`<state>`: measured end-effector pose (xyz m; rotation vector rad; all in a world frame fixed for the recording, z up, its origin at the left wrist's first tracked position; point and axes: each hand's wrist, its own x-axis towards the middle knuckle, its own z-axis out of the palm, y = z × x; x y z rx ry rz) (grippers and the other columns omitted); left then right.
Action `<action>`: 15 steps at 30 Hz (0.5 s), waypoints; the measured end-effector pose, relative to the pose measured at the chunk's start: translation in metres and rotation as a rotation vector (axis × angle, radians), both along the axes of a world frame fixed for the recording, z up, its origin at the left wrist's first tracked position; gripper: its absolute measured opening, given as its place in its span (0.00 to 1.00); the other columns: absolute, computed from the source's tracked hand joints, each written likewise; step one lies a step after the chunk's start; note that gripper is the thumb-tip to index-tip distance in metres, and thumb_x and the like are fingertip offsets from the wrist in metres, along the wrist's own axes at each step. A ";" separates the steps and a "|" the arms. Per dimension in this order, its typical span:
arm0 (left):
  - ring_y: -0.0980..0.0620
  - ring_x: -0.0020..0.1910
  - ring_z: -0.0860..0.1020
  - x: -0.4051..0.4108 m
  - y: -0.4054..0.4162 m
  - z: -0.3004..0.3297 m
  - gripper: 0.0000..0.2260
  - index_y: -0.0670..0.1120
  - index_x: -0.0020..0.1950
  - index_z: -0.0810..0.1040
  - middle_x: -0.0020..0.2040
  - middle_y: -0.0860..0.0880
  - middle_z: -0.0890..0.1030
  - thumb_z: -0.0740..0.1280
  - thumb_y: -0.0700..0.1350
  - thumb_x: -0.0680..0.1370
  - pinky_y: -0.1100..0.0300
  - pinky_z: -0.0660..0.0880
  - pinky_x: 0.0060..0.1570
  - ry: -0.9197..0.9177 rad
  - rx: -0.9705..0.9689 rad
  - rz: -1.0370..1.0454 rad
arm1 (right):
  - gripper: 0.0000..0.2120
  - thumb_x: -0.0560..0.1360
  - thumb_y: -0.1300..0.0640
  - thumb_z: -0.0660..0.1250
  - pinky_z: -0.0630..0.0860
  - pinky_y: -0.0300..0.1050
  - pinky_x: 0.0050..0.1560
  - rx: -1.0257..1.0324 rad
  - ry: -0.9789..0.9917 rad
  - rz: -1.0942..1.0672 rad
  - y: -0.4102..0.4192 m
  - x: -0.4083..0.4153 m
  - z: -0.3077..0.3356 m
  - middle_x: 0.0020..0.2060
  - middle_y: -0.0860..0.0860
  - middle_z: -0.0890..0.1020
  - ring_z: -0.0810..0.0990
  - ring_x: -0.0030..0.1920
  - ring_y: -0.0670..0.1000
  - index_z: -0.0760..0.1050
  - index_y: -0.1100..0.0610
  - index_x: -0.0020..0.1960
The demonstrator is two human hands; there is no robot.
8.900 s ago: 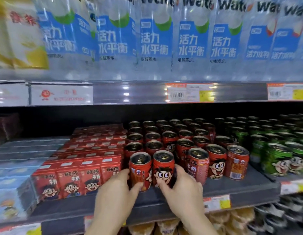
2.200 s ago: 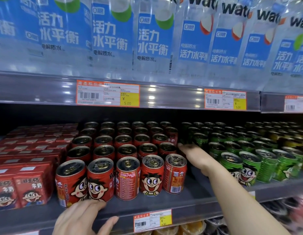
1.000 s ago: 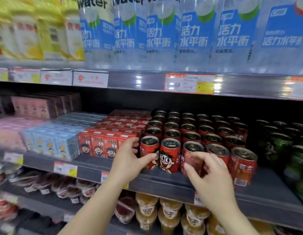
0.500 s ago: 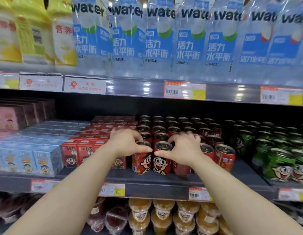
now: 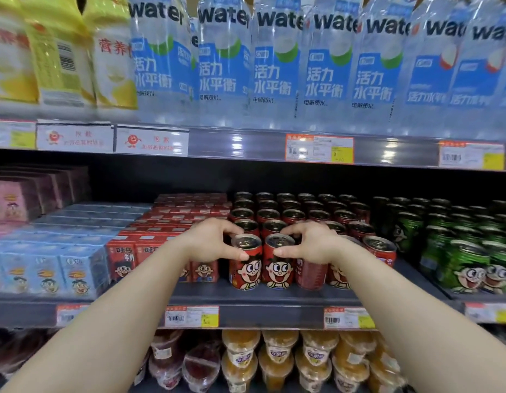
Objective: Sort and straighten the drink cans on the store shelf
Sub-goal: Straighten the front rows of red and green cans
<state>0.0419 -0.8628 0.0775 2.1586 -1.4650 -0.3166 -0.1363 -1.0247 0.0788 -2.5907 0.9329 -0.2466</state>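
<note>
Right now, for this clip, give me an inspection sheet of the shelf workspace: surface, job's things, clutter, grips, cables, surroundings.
Surface: grey middle shelf, price tags on its front edge.
Job's things: red cans in rows; front two, left front can and right front can, upright, cartoon faces forward. The front can to their right shows its text side.
Clutter: nothing seen.
Grips: left hand curled round the left front can; right hand curled round the right front can.
Cables: nothing seen.
Surroundings: red cartons and blue cartons left, green cans right, water bottles above, jelly cups below.
</note>
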 end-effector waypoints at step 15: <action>0.50 0.66 0.71 -0.046 -0.037 -0.001 0.43 0.55 0.67 0.73 0.66 0.51 0.75 0.64 0.75 0.57 0.49 0.67 0.67 -0.239 -0.294 -0.033 | 0.16 0.72 0.36 0.64 0.70 0.53 0.61 -0.239 -0.222 -0.212 -0.049 -0.081 -0.001 0.54 0.45 0.82 0.76 0.59 0.53 0.79 0.43 0.55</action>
